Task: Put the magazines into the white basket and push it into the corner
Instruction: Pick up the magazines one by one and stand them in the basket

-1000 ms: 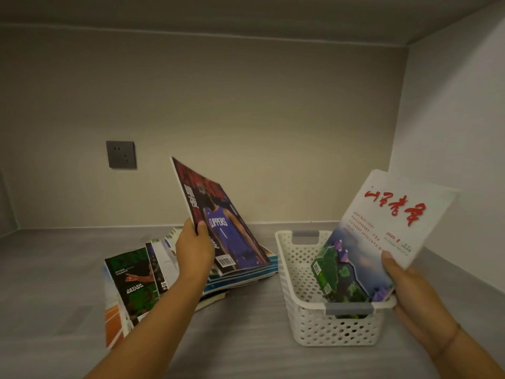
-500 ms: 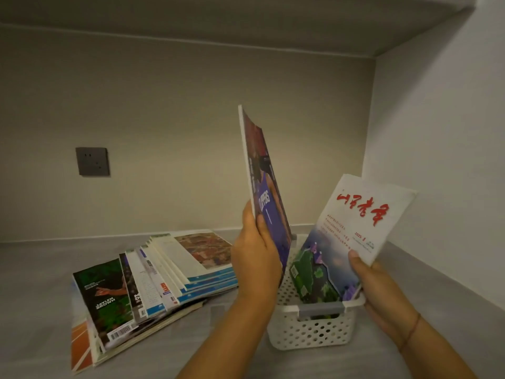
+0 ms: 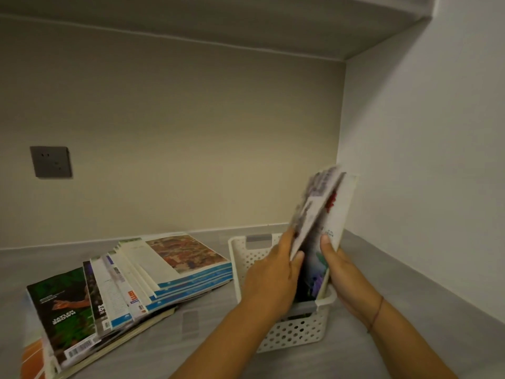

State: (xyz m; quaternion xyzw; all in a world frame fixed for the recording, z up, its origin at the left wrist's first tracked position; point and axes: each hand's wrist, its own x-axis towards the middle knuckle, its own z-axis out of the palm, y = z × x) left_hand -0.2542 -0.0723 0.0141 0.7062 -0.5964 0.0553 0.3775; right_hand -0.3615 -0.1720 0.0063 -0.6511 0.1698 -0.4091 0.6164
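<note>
Both hands are over the white perforated plastic basket (image 3: 297, 332). It sits on the grey counter (image 3: 410, 318) near the back-right corner, with a strip of counter showing between it and the white right wall (image 3: 437, 160). Left hand (image 3: 270, 277): grip closed on the lower edge of a blurred glossy magazine (image 3: 311, 206), pinched between thumb and fingers. Right hand (image 3: 344, 272): grip closed on a white-covered magazine (image 3: 341, 212) with red characters, thumb pressed on the cover. A thin cord band (image 3: 378, 313) is on that wrist. Both magazines stand nearly upright, tops leaning right, faces close together. The white-covered one's lower end is down inside the basket. The blurred one's lower end is hidden behind the left hand, so I can't tell if it is in. The remaining magazines are a fanned stack (image 3: 169, 272) lying flat on the counter just left of the basket. A green-and-black cover reading "JAYLEN BROWN" (image 3: 62, 310) is at the near end. A dark grey square socket (image 3: 51, 161) is on the beige back wall (image 3: 191, 132), well left of everything else.
</note>
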